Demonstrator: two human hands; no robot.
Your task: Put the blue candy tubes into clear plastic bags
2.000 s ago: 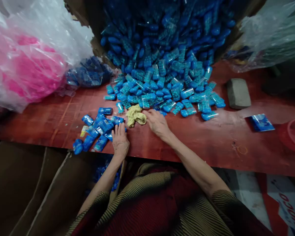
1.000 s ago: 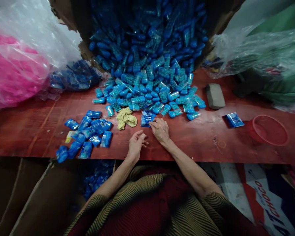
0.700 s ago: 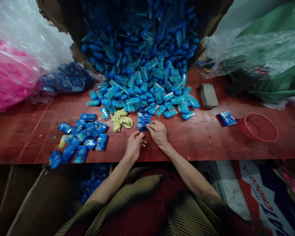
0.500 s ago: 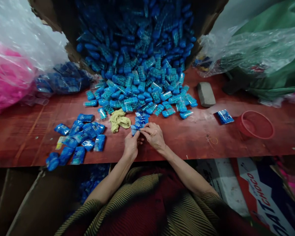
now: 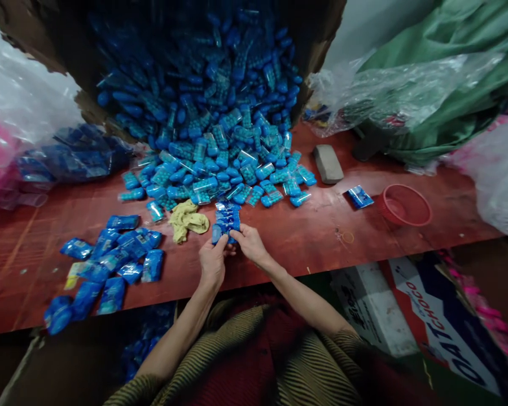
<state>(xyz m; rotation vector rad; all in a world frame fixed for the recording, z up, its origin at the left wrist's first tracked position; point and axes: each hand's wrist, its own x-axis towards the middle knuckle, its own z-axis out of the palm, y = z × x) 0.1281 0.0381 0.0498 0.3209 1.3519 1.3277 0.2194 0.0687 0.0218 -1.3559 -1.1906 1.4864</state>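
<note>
Both hands hold the near end of a strip of blue sachets [image 5: 227, 214] over the table's front part. My left hand [image 5: 213, 262] is closed, its thumb pressed on the lower left corner. From the other side my right hand [image 5: 251, 246] grips the lower right edge between thumb and fingers. The fingers underneath are partly hidden. Just behind the strip spreads a heap of small clear containers with blue ends and blue beads inside [image 5: 220, 152]. A crumpled pale yellow cloth or glove [image 5: 188, 221] lies left of the strip.
Several blue packets [image 5: 117, 258] lie on the red table [image 5: 279, 239] at left. At right are a grey block [image 5: 328, 164], a flat blue packet [image 5: 360, 197] and a red basket [image 5: 383, 211]. A torn carton [image 5: 324, 34] stands behind, with plastic bags on both sides.
My right hand has shifted from a fingertip pinch at the strip's near end to its right edge, uncovering more sachets. The camera view has turned to the right.
</note>
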